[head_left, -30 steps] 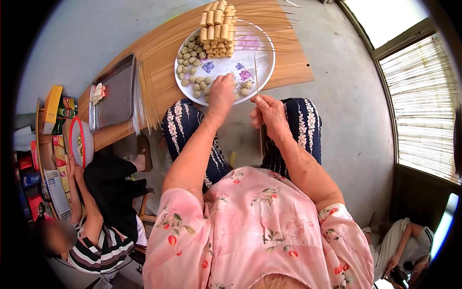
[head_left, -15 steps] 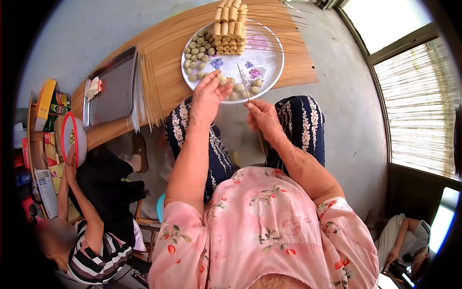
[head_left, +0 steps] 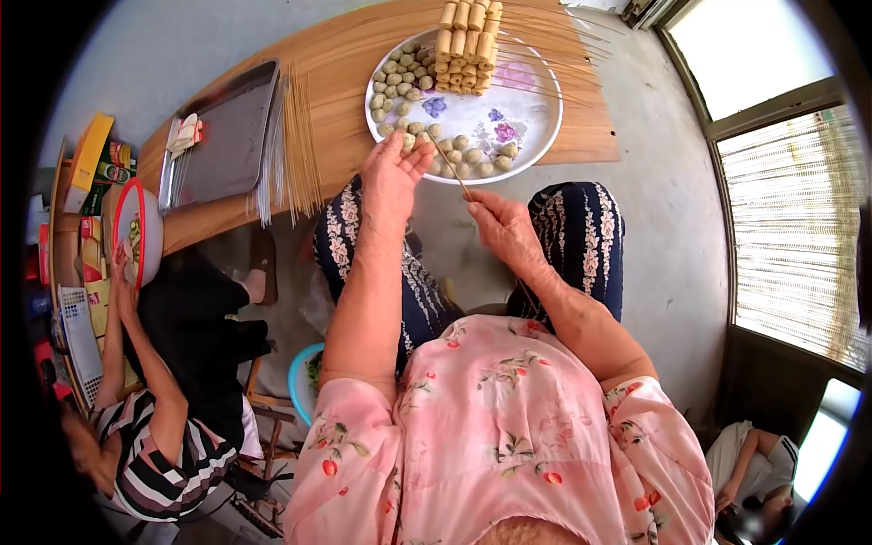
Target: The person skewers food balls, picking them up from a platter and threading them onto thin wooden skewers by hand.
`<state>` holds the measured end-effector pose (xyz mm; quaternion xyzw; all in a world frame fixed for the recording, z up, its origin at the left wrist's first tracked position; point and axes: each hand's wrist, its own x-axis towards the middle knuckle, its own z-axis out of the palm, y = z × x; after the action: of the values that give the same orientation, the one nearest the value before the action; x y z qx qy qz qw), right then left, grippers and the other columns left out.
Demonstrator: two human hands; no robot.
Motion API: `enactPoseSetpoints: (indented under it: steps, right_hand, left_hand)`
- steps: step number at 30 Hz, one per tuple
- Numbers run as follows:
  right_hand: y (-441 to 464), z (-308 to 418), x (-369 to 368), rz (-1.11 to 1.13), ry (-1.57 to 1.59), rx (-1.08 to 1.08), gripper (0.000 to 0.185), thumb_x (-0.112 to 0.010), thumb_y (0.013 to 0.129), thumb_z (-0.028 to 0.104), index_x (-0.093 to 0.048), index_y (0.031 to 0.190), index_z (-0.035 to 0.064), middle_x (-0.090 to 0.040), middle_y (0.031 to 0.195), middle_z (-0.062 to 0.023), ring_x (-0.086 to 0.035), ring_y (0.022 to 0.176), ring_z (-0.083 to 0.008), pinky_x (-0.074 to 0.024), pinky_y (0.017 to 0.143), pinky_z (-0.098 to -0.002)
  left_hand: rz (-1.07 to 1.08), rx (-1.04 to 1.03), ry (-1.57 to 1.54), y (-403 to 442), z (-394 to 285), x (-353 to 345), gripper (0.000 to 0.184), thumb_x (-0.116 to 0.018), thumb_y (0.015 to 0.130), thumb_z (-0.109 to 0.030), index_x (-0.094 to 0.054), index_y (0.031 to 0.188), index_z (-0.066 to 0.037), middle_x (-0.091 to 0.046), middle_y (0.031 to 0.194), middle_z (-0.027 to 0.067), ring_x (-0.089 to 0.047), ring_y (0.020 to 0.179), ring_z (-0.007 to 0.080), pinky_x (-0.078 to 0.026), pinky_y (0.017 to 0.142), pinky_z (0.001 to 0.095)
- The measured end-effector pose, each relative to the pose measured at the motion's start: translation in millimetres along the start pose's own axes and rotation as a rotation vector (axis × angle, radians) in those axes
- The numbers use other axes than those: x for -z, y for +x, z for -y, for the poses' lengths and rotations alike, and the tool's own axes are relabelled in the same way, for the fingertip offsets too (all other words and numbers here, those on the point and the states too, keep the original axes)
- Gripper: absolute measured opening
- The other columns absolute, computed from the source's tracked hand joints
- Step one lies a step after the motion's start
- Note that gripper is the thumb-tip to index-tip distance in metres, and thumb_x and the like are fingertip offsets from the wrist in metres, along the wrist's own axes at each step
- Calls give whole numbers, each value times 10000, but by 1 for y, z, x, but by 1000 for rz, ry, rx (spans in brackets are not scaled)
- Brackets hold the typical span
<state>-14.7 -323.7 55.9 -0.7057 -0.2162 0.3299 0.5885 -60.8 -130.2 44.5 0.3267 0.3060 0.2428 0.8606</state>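
Observation:
My left hand [head_left: 392, 182] is at the near left rim of a round floral tray [head_left: 536, 150]. Its thumb and fingers hold a small grey-green ball [head_left: 409, 142]. My right hand [head_left: 507, 229] is closed around a thin bamboo skewer [head_left: 452, 169], which slants up and left toward the ball. Whether the tip touches the ball is unclear. More grey-green balls [head_left: 461, 143] lie along the tray's near and left sides. A stack of tan, roll-shaped pieces on skewers [head_left: 468, 45] sits at the tray's far side.
A wooden table [head_left: 336, 54] carries the tray, loose skewers [head_left: 300, 145] and a metal tray [head_left: 222, 136] with some pale skewered pieces [head_left: 184, 133]. On the left, another person [head_left: 168, 436] reaches into a red-rimmed bowl [head_left: 136, 232]. A blue basin [head_left: 304, 386] stands low beside me.
The skewer has swung from nearly upright to leaning left, its tip now close to the ball in my left hand. The whole view has shifted slightly.

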Motion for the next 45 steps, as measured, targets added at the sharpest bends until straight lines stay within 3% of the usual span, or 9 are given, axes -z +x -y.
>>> enactPoseSetpoints:
  steps: [7, 10, 13, 17, 26, 34, 38, 42, 45]
  right_hand:
    - [4, -7, -3, -25, -114, 83, 266, -558, 903, 161, -608, 1097, -15, -435, 580, 54, -388, 503, -37, -335, 451, -199]
    - [8, 9, -1, -3, 8, -87, 233, -568, 892, 138, -616, 1057, -19, -471, 565, 9, -423, 495, -63, -371, 457, -236]
    - [9, 17, -1, -11, 114, -72, 247, -571, 894, 145, -613, 1062, -31, -467, 574, 22, -419, 497, -58, -354, 452, -224]
    - [10, 10, -7, 17, 94, -60, 281, -580, 893, 159, -596, 1092, -39, -458, 566, 28, -403, 493, -50, -333, 444, -219]
    - [8, 7, -4, -74, 227, -84, 235, -551, 914, 194, -619, 1009, -9, -531, 591, 5, -471, 521, -62, -383, 479, -207]
    - [21, 15, 18, -358, 404, 159, 203, -543, 920, 188, -611, 971, 3, -672, 780, -71, -557, 695, -99, -439, 685, -247]
    - [22, 16, 25, -385, 498, 168, 220, -543, 920, 197, -605, 983, -5, -670, 786, -75, -560, 703, -112, -451, 684, -254]
    - [23, 20, 27, -368, 576, 140, 283, -537, 928, 237, -581, 1080, 3, -661, 828, -82, -590, 721, -133, -470, 700, -266]
    - [23, 18, 27, -342, 560, 119, 320, -542, 927, 245, -562, 1131, 0, -650, 834, -76, -589, 713, -136, -473, 695, -266]
  left_hand:
    - [-98, 8, -62, -6, -7, 4, 226, -546, 916, -225, -506, 981, -12, -605, 954, 174, -624, 857, 252, -531, 738, 335]
    - [-69, 9, -60, -4, -11, 7, 218, -557, 911, -201, -514, 999, -7, -602, 963, 161, -624, 853, 240, -528, 729, 316]
    - [-52, -25, 110, -15, -10, -3, 203, -569, 902, -167, -533, 1015, -2, -606, 966, 125, -627, 831, 211, -519, 705, 278]
    - [133, 199, 301, -23, -6, -10, 213, -583, 890, -160, -562, 1042, -13, -638, 916, 70, -633, 770, 147, -493, 622, 225]
    - [157, 191, 289, -33, -7, -23, 237, -582, 892, -199, -566, 1053, -26, -646, 972, 74, -643, 773, 140, -487, 602, 201]
    - [357, 234, 528, -72, 18, -32, 307, -642, 849, -275, -619, 1067, -60, -620, 965, -44, -543, 880, 63, -403, 835, 257]
    - [430, 355, 414, -93, 29, -40, 290, -649, 844, -248, -613, 1031, -30, -622, 926, 9, -585, 844, 99, -464, 739, 258]
    - [301, 156, 396, -110, 27, -51, 247, -669, 820, -183, -616, 987, -8, -600, 770, -8, -472, 615, 47, -376, 545, 183]
    - [194, 14, 363, -116, -5, -57, 256, -672, 819, -162, -612, 999, 9, -607, 785, 1, -480, 621, 42, -364, 521, 166]
